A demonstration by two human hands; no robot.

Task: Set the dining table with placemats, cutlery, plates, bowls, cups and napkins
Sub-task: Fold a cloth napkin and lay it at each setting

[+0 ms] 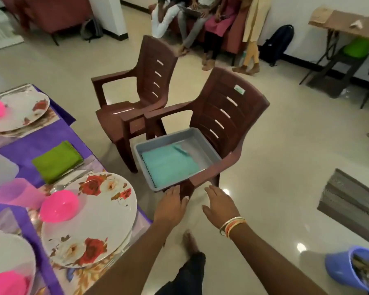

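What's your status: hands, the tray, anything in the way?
Left hand on chair arm front post, grip unclear; right hand open beside it. Grey tray on chair, teal cloth inside. Chair arm crosses tray's near corner.

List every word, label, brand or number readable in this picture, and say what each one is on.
No text in this view can be read.
The sticker on the backrest of the nearer brown chair is white and green, but its print is too small and blurred to read.
The flowered plate on the table shows a rose pattern only, with no lettering visible.
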